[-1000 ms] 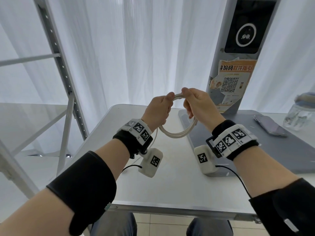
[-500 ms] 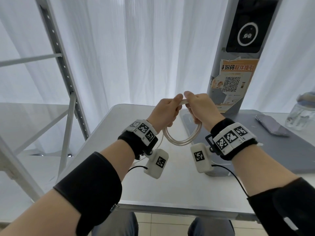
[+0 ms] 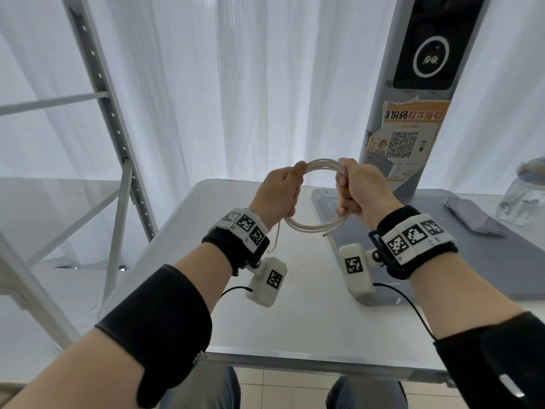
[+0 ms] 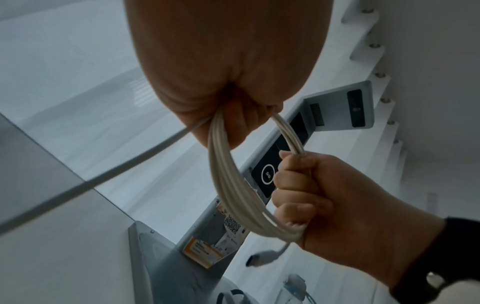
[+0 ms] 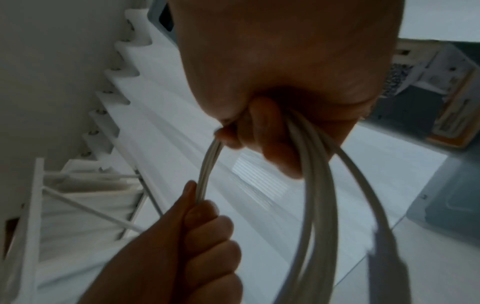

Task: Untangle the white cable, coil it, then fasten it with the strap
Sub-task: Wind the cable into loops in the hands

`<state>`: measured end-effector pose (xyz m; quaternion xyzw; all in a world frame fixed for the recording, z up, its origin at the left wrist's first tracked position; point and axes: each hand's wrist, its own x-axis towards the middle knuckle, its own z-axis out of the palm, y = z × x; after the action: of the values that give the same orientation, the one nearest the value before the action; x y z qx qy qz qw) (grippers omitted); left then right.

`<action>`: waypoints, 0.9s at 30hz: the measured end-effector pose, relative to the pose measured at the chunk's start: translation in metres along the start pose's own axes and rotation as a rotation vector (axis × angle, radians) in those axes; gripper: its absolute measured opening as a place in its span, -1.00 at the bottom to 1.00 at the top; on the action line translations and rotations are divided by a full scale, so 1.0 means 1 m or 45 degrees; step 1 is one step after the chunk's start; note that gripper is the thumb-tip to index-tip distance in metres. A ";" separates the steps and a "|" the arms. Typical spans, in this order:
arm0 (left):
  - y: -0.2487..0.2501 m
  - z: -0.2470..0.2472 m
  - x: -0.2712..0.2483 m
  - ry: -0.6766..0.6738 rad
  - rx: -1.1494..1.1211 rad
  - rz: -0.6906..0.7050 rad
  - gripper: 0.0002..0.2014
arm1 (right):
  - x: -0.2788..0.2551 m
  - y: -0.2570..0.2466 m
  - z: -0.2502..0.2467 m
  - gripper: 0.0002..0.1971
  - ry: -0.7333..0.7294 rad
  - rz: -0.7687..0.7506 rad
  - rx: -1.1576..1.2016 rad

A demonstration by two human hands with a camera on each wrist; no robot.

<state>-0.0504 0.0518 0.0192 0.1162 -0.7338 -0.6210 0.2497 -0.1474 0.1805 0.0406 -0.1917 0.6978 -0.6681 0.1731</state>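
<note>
Cable coiled, gripped by left hand and right hand above desk; strap unseen, fastening remains.

The white cable has a smooth, matt plastic sheath. The desk presents a smooth, satin pale surface. The grey mat is matt. The curtain is sheer white cloth. The jar is clear and glossy.

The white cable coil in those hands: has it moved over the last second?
Yes. The white cable coil has spread wider as the left hand and right hand drew apart, seen against the grey post.
</note>
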 end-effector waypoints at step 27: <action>-0.005 0.009 -0.002 -0.054 -0.163 -0.019 -0.53 | 0.001 -0.007 0.009 -0.56 0.132 -0.136 -0.060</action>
<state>-0.0537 0.0595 0.0127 0.0924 -0.6969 -0.6708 0.2364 -0.1438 0.1721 0.0473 -0.1978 0.7103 -0.6687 0.0961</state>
